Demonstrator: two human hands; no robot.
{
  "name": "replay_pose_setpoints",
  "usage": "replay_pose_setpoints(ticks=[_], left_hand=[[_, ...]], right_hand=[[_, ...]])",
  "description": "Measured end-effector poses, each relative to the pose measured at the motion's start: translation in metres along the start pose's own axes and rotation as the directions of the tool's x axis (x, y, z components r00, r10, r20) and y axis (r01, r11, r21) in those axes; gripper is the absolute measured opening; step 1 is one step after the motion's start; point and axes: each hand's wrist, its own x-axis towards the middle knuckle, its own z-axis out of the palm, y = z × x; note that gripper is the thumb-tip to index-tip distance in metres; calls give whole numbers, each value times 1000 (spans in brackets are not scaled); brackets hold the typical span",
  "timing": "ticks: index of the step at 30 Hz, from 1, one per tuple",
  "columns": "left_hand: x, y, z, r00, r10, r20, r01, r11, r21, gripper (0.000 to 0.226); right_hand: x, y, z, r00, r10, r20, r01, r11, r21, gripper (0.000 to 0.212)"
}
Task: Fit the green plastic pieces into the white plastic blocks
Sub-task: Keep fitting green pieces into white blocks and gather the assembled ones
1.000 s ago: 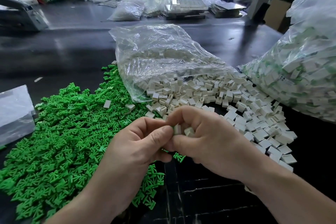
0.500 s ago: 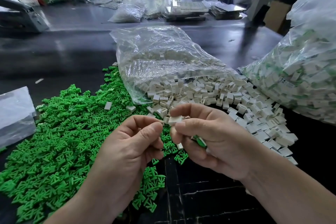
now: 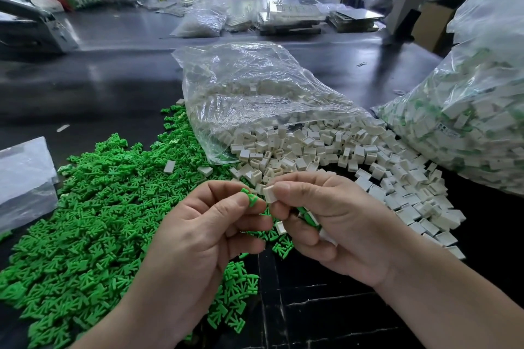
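Just below the centre of the frame, the left hand (image 3: 207, 232) pinches a small green plastic piece (image 3: 249, 198) between thumb and forefinger. Just beside it, the right hand (image 3: 340, 221) pinches a small white plastic block (image 3: 270, 193) the same way. Piece and block are very close; whether they touch cannot be told. The right hand's lower fingers are curled round more small parts (image 3: 307, 215), green and white.

Under and to the left of the hands a wide heap of loose green plastic pieces (image 3: 85, 221) spreads over the dark table (image 3: 113, 79), with a few white blocks lying on it. Right of centre, a heap of white plastic blocks (image 3: 340, 156) spills from the mouth of a crumpled clear plastic bag (image 3: 255, 88) lying on its side. At the right edge stands a large full clear bag (image 3: 467, 122) of white blocks with green showing among them. At the left edge lies a flat clear plastic bag (image 3: 22, 178).
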Motion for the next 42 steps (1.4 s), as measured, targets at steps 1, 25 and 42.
replay_pose_setpoints(ticks=[1, 25, 42], left_hand=[[-1, 0, 0, 1000, 17, -7, -17, 999, 27, 13], [-8, -2, -1, 936, 347, 56, -337, 840, 425, 6], [-4, 0, 6, 953, -95, 288, 169, 955, -244, 53]], right_hand=[[0, 0, 0, 1000, 2, -1, -2, 1000, 1, 15], [-3, 4, 7, 995, -96, -36, 83, 962, -261, 11], [-8, -1, 11, 999, 15, 44, -5, 979, -203, 30]])
